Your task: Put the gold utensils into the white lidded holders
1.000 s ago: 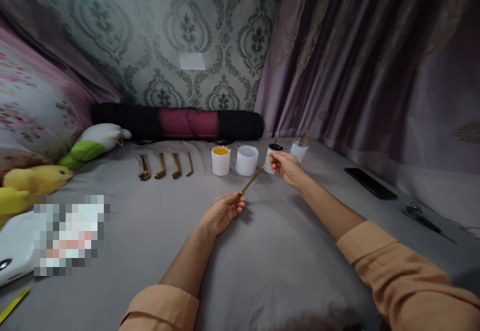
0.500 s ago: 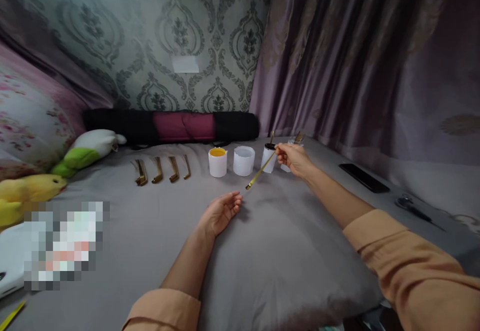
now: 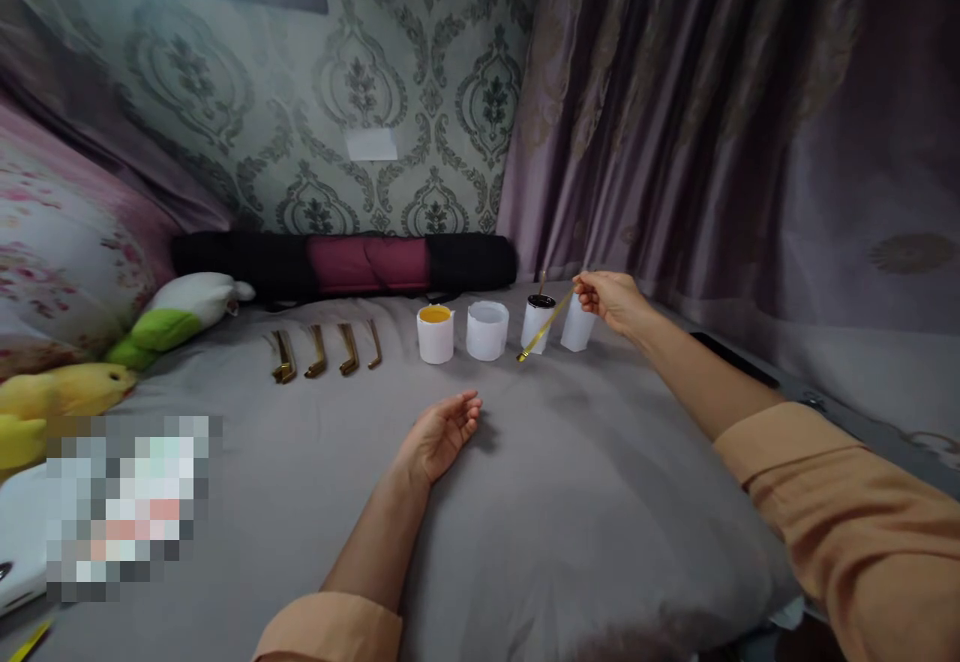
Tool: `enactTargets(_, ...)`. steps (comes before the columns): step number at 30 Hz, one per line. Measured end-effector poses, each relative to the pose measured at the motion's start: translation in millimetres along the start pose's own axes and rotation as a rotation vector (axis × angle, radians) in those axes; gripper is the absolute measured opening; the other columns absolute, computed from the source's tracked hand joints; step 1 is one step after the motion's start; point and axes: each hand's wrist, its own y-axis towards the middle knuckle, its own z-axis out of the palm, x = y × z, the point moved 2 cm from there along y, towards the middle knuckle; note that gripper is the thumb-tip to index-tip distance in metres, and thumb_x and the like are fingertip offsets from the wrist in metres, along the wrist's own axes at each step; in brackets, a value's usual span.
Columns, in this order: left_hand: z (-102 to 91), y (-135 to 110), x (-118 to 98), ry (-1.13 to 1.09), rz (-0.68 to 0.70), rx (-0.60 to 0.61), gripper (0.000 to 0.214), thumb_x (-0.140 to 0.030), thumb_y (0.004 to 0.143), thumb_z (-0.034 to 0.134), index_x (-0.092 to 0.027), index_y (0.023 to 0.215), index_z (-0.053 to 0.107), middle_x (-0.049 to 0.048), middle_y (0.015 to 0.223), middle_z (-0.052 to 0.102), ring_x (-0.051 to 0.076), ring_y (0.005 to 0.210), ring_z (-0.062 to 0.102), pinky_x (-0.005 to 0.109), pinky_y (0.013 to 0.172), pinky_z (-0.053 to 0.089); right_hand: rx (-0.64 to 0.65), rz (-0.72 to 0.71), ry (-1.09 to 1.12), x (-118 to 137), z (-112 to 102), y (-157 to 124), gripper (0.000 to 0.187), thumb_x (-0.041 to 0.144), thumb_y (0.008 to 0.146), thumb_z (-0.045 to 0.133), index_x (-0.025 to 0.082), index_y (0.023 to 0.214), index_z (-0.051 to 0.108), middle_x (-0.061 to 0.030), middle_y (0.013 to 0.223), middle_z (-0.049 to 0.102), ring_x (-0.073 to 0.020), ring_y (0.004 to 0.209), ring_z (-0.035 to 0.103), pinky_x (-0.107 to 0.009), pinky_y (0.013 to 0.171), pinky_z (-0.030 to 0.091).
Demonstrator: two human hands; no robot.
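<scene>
My right hand (image 3: pixel 613 300) pinches the top end of a thin golden stick (image 3: pixel 541 332), which slants down to the left in front of a row of white cups. The hand hovers over the rightmost white cup (image 3: pixel 577 324). Beside it stand a cup with dark contents (image 3: pixel 537 320), a plain white cup (image 3: pixel 487 330) and a cup of yellow liquid (image 3: pixel 436 333). My left hand (image 3: pixel 441 433) rests palm up on the grey bedsheet (image 3: pixel 315 462), fingers loosely curled and holding nothing.
Several golden bent metal pieces (image 3: pixel 322 350) lie in a row left of the cups. A black and maroon bolster (image 3: pixel 345 264) lies against the wall. Soft toys (image 3: pixel 67 387) sit at the left. A dark phone (image 3: pixel 731 354) lies by the curtain (image 3: pixel 712 122) on the right.
My left hand let go of the stick's lower end and settled on the sheet. My right hand carried the stick up and to the right, over the rightmost cup.
</scene>
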Motion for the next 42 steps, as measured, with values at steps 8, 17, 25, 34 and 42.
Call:
enactTargets(8,0.8,-1,-1,-0.012,-0.007,-0.006,0.012,-0.008,0.079,0.048,-0.007,0.088,0.056,0.0075,0.075,0.06,0.007,0.058,0.057,0.015,0.054,0.048,-0.06,-0.04,-0.078,32,-7,23,0.011,0.011,0.074,0.053,0.012,0.064,0.056,-0.0013,0.052,0.054,-0.0048,0.038,0.045,-0.017,0.034,0.036)
enactTargets(17,1.4,-1,-1,-0.037,-0.011,-0.009,0.012,-0.008,0.08,0.047,-0.007,0.088,0.055,0.0078,0.074,0.06,0.007,0.058,0.057,0.016,0.054,0.048,-0.139,-0.083,-0.148,60,-7,42,0.012,0.009,0.073,0.053,0.012,0.062,0.055,-0.0014,0.049,0.053,-0.0052,0.039,0.045,-0.016,0.034,0.035)
enactTargets(25,1.6,-1,-1,-0.033,-0.007,-0.01,0.012,-0.01,0.08,0.048,-0.007,0.089,0.055,0.0074,0.075,0.06,0.006,0.058,0.056,0.015,0.053,0.048,-0.227,-0.144,-0.179,70,-5,55,0.014,0.011,0.076,0.051,0.013,0.062,0.054,-0.0016,0.049,0.053,-0.0054,0.039,0.045,-0.017,0.036,0.036)
enactTargets(34,1.4,-1,-2,-0.042,-0.008,-0.008,0.014,-0.009,0.08,0.047,-0.006,0.091,0.055,0.0078,0.076,0.06,0.006,0.058,0.056,0.016,0.053,0.048,-0.263,-0.247,-0.283,63,-1,66,0.018,0.016,0.079,0.05,0.013,0.061,0.054,-0.0018,0.05,0.053,-0.0054,0.039,0.046,-0.015,0.034,0.035)
enactTargets(42,-1.9,4,-1,-0.049,-0.002,0.01,0.016,-0.009,0.079,0.049,-0.005,0.093,0.055,0.0077,0.077,0.059,0.007,0.059,0.056,0.016,0.053,0.048,-0.171,-0.236,-0.371,45,1,76,0.015,0.02,0.079,0.053,0.013,0.066,0.054,-0.0023,0.053,0.055,-0.0049,0.04,0.047,-0.014,0.035,0.035)
